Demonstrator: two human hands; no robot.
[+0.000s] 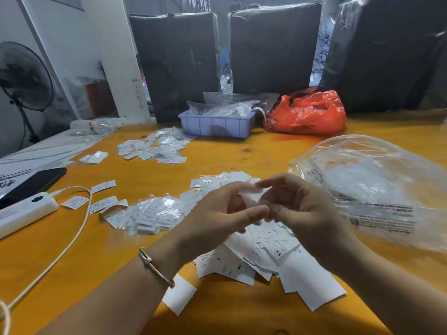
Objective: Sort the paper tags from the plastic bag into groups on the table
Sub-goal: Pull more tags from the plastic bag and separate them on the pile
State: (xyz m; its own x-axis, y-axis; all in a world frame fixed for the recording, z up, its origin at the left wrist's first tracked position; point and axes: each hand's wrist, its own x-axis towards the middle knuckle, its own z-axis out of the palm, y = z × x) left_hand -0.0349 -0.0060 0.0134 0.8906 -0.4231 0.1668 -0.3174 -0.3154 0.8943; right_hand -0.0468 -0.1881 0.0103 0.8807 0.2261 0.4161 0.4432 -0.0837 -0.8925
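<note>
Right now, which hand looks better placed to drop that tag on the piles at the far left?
Probably the left hand: it pinches the tag with the right hand, and the small piles lie on its side.
</note>
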